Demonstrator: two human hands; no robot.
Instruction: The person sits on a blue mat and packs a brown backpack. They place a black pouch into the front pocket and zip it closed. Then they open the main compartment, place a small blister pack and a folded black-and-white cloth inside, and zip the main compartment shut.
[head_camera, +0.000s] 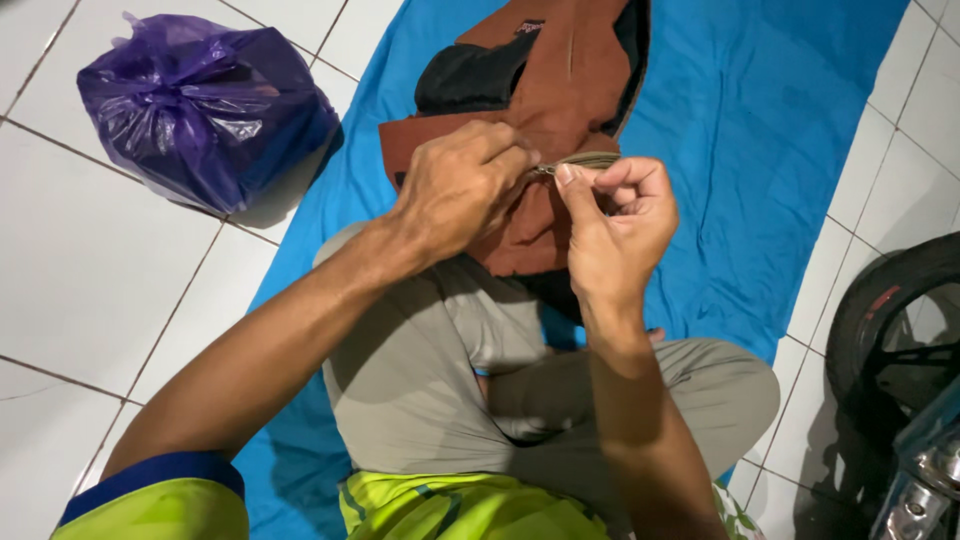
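Brown bag is lying on one blue cloth spread over the white tiled floor, with its near edge resting against your crossed legs. Your left hand is closing its fingers in a pinch on the small metal zipper pull, and your right hand is pinching the olive zipper tape just beside it, thumb against forefinger, the other fingers curled in. Both hands are nearly touching at the one zipper. One tied purple plastic bag is sitting on the floor to your left, well apart. One black tyre is showing at the right edge.
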